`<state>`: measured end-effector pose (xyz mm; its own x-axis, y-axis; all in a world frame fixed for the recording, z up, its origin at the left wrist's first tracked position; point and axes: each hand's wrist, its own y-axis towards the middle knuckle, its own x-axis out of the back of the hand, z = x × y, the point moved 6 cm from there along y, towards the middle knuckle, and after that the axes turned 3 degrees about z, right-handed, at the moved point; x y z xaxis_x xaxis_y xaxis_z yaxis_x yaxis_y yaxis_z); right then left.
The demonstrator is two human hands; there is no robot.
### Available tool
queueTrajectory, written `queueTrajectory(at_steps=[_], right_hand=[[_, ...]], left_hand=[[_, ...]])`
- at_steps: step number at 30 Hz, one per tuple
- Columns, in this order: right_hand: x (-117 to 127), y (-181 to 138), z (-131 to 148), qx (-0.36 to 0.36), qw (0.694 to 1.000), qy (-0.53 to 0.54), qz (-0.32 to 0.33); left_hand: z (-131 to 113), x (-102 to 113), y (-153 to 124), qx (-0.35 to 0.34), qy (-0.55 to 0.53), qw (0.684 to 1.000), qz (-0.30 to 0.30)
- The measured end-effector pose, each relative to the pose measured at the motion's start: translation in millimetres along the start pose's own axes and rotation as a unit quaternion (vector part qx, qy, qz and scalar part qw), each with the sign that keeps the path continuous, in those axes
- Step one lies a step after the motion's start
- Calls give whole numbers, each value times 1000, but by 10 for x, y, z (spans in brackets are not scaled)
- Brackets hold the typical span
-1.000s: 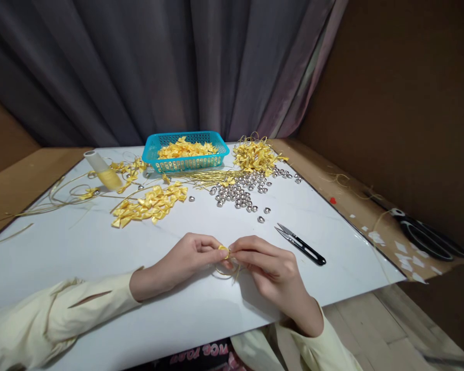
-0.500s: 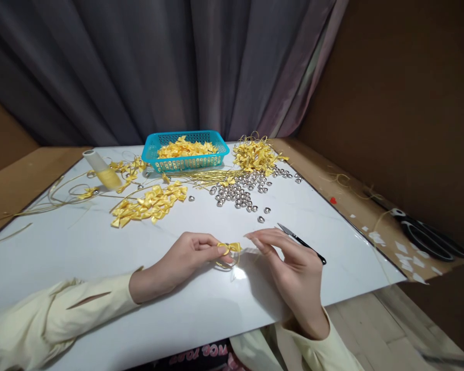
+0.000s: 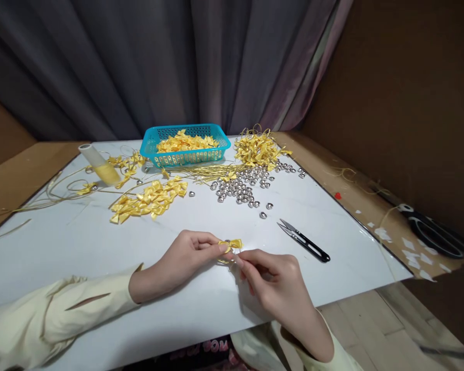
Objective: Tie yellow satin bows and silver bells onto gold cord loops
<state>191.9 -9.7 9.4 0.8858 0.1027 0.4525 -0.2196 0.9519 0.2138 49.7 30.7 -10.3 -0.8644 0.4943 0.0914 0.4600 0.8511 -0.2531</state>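
Between the thumb and fingers of my left hand [image 3: 191, 263] is a yellow ribbon bow [image 3: 235, 243] with a small silver piece at its middle. A loop of thin gold cord [image 3: 223, 261] hangs below the bow. My right hand [image 3: 278, 283] is closed in a pinch just under the bow's right side, its thumb and forefinger on the thin cord there. The exact grip is partly hidden by the fingertips. Black thread snips [image 3: 305, 241] lie on the white tabletop, up and right of my right hand.
A teal basket [image 3: 145, 147] of yellow bows stands at the back. Loose bows [image 3: 149, 200], silver beads [image 3: 235, 188], gold cords [image 3: 212, 173] and a pile of corded bows [image 3: 257, 149] lie before and beside it. A spool cone [image 3: 100, 165] leans left; scissors [image 3: 435, 232] lie right.
My right hand has moved down and left to the cord under the bow and closed in a pinch. The snips are uncovered. My left hand keeps its hold on the bow.
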Motion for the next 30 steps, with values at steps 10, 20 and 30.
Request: queueTrajectory(at_steps=[10, 20, 30], right_hand=[[-21, 14, -14, -6, 1000, -4, -7], [-26, 14, 16, 7, 1000, -20, -6], [-16, 24, 25, 15, 1000, -25, -5]], left_hand=[[20, -1, 12, 1, -44, 999, 6], [18, -6, 26, 4, -48, 999, 4], [19, 4, 5, 8, -46, 999, 6]])
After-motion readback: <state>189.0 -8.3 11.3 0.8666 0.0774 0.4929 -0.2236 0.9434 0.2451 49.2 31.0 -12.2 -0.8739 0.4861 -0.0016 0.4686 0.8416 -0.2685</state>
